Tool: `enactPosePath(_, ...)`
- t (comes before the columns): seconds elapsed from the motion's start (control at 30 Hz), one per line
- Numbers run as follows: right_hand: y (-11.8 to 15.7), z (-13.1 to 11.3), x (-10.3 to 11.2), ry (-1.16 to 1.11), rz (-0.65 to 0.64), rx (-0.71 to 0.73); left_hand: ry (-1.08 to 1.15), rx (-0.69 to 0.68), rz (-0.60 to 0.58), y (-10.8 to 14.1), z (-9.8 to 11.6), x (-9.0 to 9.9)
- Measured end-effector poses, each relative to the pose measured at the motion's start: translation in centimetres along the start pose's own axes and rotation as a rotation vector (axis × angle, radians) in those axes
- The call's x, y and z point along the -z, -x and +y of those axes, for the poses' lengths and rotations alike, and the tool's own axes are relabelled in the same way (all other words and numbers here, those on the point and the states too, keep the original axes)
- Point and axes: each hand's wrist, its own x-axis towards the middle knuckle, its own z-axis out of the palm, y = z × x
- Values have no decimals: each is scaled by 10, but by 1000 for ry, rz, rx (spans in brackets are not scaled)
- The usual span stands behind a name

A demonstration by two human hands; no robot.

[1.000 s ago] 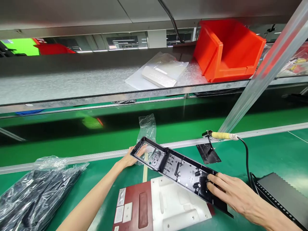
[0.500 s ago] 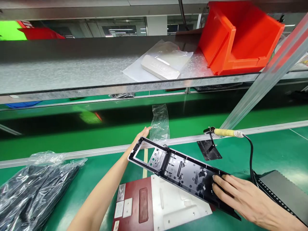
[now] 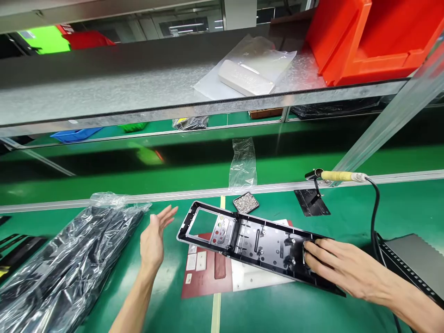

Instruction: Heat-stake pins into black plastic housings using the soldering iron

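Observation:
My right hand grips the right end of a long black plastic housing, its fingers inside the hollow side. The housing is tilted, with a rectangular opening at its left end. Below it lies a red and white fixture plate, partly covered. My left hand is off to the left of the housing, fingers apart, holding nothing. Just behind the housing sits a small dark tray of tiny metallic pieces. A clear plastic bag rests against the green back panel.
Plastic-wrapped black parts lie at left. A yellow-handled tool with a black cable is at right, near a grey-topped black box. Above runs a metal shelf with a red bin and a bagged white block.
My left hand has moved left and back from beside the clear bag, and its fingers have spread. The small tray has come into view. The camera view has shifted; my right hand still grips the housing.

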Motion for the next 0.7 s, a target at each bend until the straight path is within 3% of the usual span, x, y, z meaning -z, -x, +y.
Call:
enactPosePath(0.13,-6,-1,5,-21,5,6,-63,68,62,46,-1,0)
enactPosePath(0.23,-11,-2,9,-41,9,5,-177,85,116,64,-6,-1)
enactPosePath(0.53,-17,-2,9,-77,2,3,-292,100,207,70,-35,0)
enactPosePath(0.7,-21,-2,10,-92,18,-1,-311,99,187,73,-43,1)
